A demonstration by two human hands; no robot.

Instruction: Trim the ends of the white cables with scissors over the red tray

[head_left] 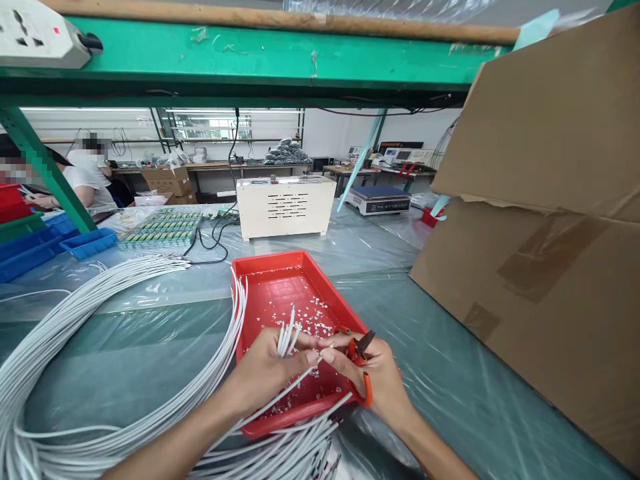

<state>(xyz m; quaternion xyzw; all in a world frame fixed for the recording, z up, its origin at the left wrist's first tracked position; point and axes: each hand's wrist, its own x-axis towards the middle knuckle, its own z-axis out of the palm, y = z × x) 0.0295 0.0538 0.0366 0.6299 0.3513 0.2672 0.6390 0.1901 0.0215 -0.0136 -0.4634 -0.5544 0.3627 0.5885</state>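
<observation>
My left hand [273, 363] is closed round several white cables [286, 340], whose ends stick up between thumb and fingers. One cable runs out to the fingertips, where my right hand [375, 370] meets it with thumb and forefinger pinched at its end. A pair of orange-handled scissors [358, 351] is also held in my right hand, its dark tip pointing up and away. Both hands are over a red tray [345, 293] scattered with small white scraps [316, 313]. A large looped bundle of white cables [120, 280] lies left of the tray, with more loose ends at its near edge.
A tall cardboard box [545, 220] stands to the right. Behind the tray is a cream metal machine [286, 207], with a scale [379, 200] to its right. Circuit boards [163, 227] and blue bins [90, 243] lie left. A green shelf beam [280, 57] crosses overhead. People sit beyond.
</observation>
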